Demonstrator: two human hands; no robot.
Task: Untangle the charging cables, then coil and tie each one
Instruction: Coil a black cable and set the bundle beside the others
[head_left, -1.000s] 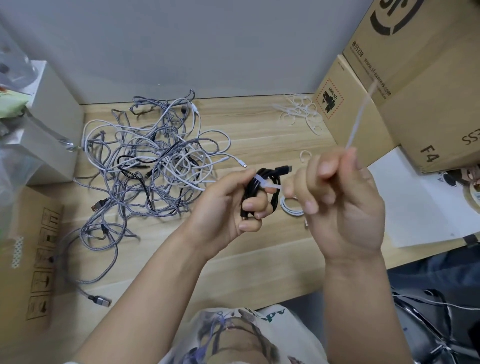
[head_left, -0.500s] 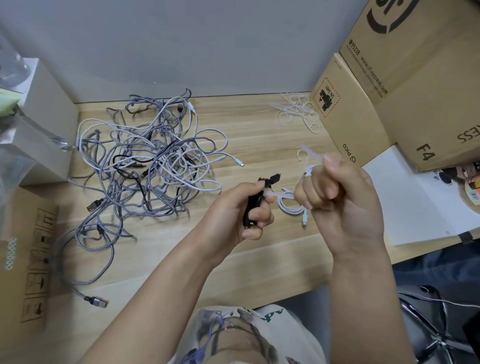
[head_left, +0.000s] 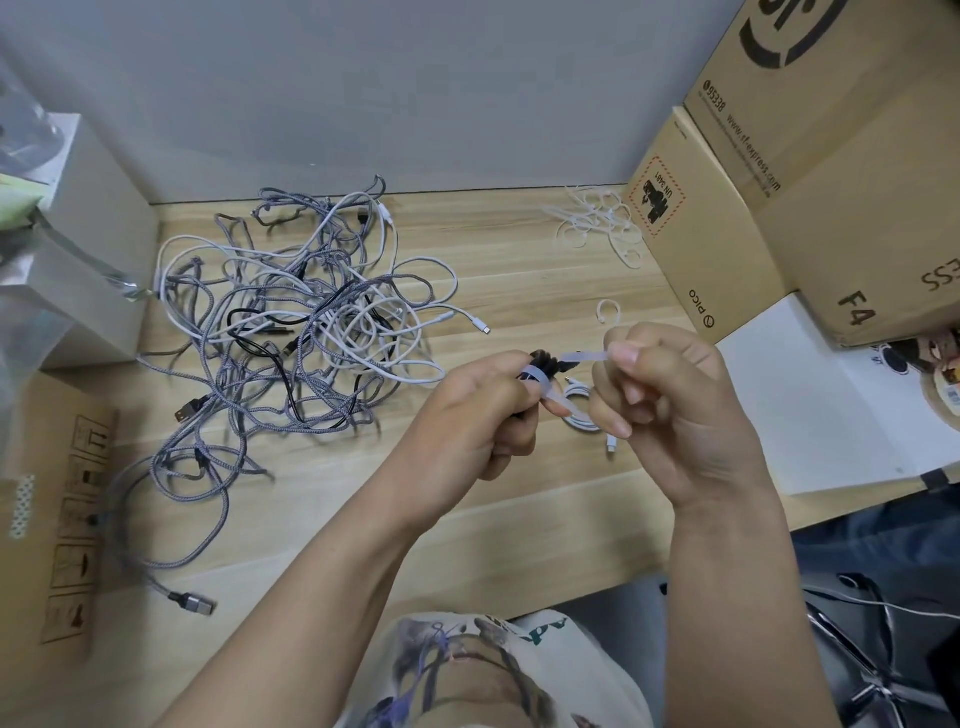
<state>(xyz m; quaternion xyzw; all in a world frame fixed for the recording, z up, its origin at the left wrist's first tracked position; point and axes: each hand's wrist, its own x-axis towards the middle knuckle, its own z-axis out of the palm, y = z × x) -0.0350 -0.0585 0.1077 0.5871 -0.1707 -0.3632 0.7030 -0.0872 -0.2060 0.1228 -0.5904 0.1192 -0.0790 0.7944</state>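
1. Above the near edge of the wooden table (head_left: 519, 291), two hands work close together: the left hand (head_left: 467, 421) grips one coiled black cable (head_left: 543, 364), its fingers curled round the bundle.
2. One white tie strap (head_left: 582, 356) wraps round that black coil; the right hand (head_left: 675, 410) pinches the strap's free end between thumb and forefinger, the other fingers curled.
3. Just beyond and below the hands, one coiled white cable (head_left: 579, 415) lies on the table, partly hidden by the fingers.
4. Farther back lies one small loose white tie loop (head_left: 609, 310).
5. To the left spreads one tangle of grey, white and black cables (head_left: 291, 332); how many cables it holds cannot be counted.
6. At the far right edge sit a heap of white ties (head_left: 597, 223) and two cardboard boxes (head_left: 779, 171).
7. Compared with a second ago, the strap no longer stands up long and straight from the right hand; it now runs short and level between the hands, and the black plug is less visible.
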